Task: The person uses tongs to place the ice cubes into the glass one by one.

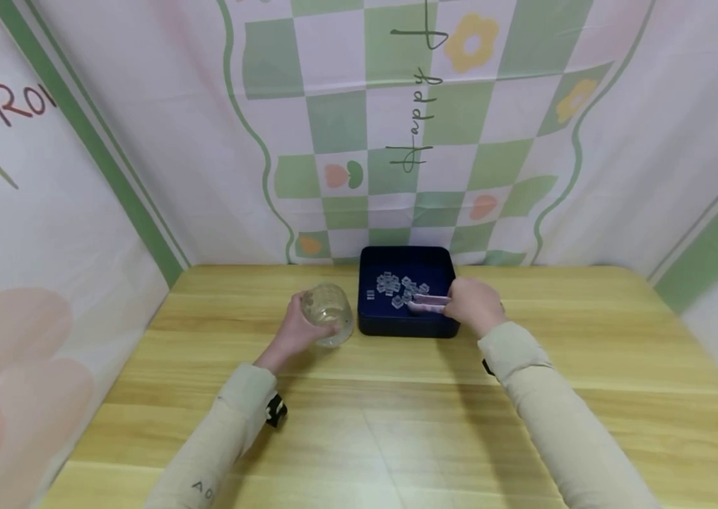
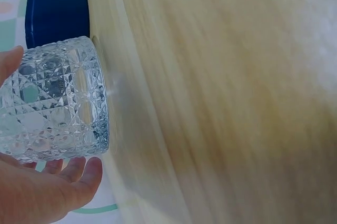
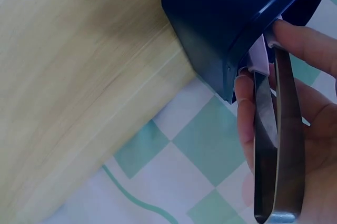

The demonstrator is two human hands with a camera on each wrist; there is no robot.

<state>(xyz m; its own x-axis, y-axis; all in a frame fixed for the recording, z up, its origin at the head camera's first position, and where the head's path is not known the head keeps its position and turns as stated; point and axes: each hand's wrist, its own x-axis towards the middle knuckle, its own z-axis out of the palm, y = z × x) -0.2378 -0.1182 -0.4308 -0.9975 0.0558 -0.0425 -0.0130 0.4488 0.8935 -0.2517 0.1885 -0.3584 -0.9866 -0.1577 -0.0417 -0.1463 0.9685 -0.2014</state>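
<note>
My left hand [image 1: 297, 334] grips a clear cut-glass tumbler [image 1: 328, 311] beside the box. The tumbler [image 2: 58, 103] has a diamond-patterned wall, and its base is at or very near the tabletop. In my right hand [image 1: 476, 304] is a pair of tongs [image 3: 289, 140] with metal arms and pink tips, held between thumb and fingers. The pink tips [image 1: 427, 304] reach into a dark blue box [image 1: 406, 328], beside small clear pieces [image 1: 388, 284] that look like ice cubes. Whether the tips pinch a piece cannot be made out; in the right wrist view the box wall hides them.
The box stands near the back edge of a light wooden table [image 1: 372, 410]. Behind it hangs a patterned cloth [image 1: 391, 120] with green and white checks, and more printed cloth covers the sides.
</note>
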